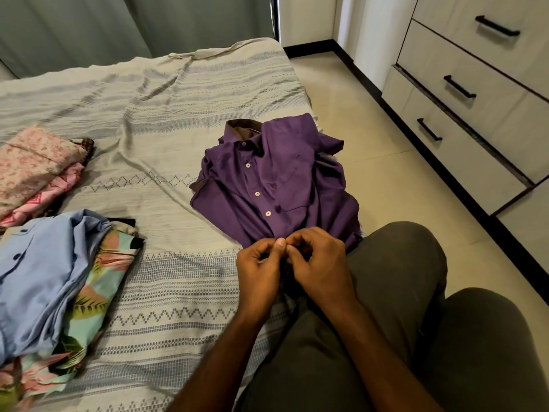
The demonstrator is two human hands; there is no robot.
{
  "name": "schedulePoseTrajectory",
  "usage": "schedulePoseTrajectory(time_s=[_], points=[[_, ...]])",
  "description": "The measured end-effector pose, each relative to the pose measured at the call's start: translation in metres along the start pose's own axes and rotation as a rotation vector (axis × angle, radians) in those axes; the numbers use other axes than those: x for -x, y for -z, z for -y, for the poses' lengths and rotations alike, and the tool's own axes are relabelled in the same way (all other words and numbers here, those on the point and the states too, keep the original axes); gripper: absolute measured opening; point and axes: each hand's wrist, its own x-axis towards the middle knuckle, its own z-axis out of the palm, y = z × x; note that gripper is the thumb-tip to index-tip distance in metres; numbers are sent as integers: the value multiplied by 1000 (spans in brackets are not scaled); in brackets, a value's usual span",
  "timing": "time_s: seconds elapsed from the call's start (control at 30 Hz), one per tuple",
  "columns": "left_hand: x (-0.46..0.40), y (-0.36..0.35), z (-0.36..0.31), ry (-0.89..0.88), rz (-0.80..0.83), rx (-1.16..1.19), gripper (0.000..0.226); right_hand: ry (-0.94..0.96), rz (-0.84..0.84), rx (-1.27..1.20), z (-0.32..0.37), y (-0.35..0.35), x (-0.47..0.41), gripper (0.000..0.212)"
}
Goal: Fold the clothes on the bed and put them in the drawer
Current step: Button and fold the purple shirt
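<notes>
Both grips, left hand (261, 264) and right hand (315, 260), pinch the placket at the near hem of the purple shirt (267, 179). The shirt runs straight away from them on the bed (166, 93), collar farthest, buttoned, rumpled. Drawers (463, 93) stand far right.

We cannot see the lowest button of the purple shirt (267, 179): the left hand (261, 272) and right hand (315, 266) cover its near hem where their fingertips meet. At the left edge, the blue shirt (38, 278), the floral garment (98, 292) beneath it and the pink folded clothes (32, 168) are cut off. A dark item (124, 223) under the blue shirt shows only a corner. The drawers (463, 93) run past the right edge.
</notes>
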Motion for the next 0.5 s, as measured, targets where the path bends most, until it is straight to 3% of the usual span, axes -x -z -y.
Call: schedulePoseTrajectory(time_s=[0.2,0.5], points=[[-3,3,3,19,30,86,23,-291,94,-343,2,5,-4,5],[-8,6,-2,-23,182,-49,27,-203,48,-301,-2,2,-4,11]])
